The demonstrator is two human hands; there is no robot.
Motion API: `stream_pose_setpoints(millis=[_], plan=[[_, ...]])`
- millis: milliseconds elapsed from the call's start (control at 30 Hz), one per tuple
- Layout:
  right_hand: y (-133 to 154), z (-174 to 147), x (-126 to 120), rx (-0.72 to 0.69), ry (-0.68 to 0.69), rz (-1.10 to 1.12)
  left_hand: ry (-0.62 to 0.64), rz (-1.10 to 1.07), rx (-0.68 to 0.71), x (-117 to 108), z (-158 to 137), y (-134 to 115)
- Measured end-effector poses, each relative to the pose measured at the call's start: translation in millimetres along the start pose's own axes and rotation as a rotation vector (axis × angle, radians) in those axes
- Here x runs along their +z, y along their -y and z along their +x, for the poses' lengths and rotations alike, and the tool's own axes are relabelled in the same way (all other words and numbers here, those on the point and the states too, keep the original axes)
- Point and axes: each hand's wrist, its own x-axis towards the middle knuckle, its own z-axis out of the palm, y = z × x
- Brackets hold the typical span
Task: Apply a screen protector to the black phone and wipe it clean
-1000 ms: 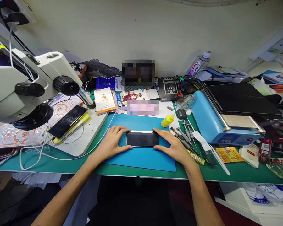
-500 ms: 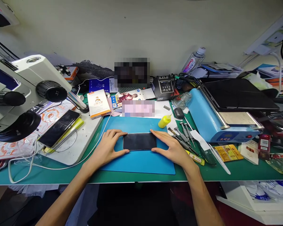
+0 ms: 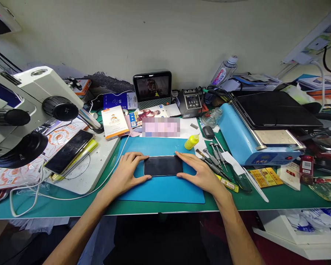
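I cannot read the blurred pink patch on the papers behind the mat, and the picture on the small dark-framed display (image 3: 152,87) against the wall is too dim to make out. The white microscope (image 3: 24,106) on the left is cut off by the frame edge.

I see two hands and one flat black rectangular phone (image 3: 163,165), lying screen-up near the middle of a blue rubber work mat (image 3: 160,187). My left hand (image 3: 127,173) presses flat beside the phone's left end, fingers spread, thumb touching its near edge. My right hand (image 3: 200,173) mirrors it at the right end. Both are open, gripping nothing.

A second dark phone (image 3: 68,151) rests on the microscope base. One small yellow squeeze bottle (image 3: 191,141) stands just behind the mat; several screwdrivers (image 3: 215,160) lie right of it.

The mat sits on a green bench (image 3: 278,200) along a pale wall, crowded with boxes and a blue machine (image 3: 253,141).
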Motion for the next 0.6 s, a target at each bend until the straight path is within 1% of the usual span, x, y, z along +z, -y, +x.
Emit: stream_pose_setpoints(millis=[200, 600], plan=[[-0.5, 1.1, 0.4, -0.015, 0.008, -0.002, -0.006, 0.004, 0.001, 1.8, -0.7, 1.4], [2.0, 3.1, -1.4, 0.027, 0.029, 0.009, -0.007, -0.019, -0.017, -0.3, 1.2, -0.1]])
